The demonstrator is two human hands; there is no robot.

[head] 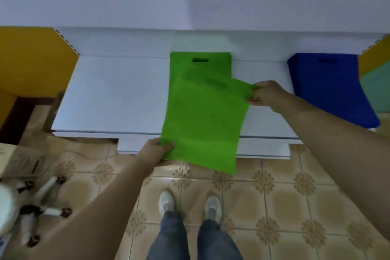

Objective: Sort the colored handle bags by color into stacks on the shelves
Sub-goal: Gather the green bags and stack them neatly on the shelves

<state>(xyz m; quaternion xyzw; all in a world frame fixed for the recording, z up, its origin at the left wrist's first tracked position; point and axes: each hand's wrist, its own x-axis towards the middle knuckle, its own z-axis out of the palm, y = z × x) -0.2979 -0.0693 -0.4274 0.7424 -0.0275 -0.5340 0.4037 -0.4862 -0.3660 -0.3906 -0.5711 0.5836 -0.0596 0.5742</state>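
I hold a green handle bag flat and slightly tilted over the front of the white shelf. My left hand grips its lower left corner. My right hand pinches its upper right corner. Under it lies a stack of green bags with a cut-out handle at the far end. The held bag's lower edge hangs past the shelf's front edge. A stack of blue handle bags lies at the right of the same shelf.
Yellow side panels stand at the left and right of the shelf. A higher white shelf runs above. Below are a patterned tile floor, my feet, and a cardboard box with small parts at the left.
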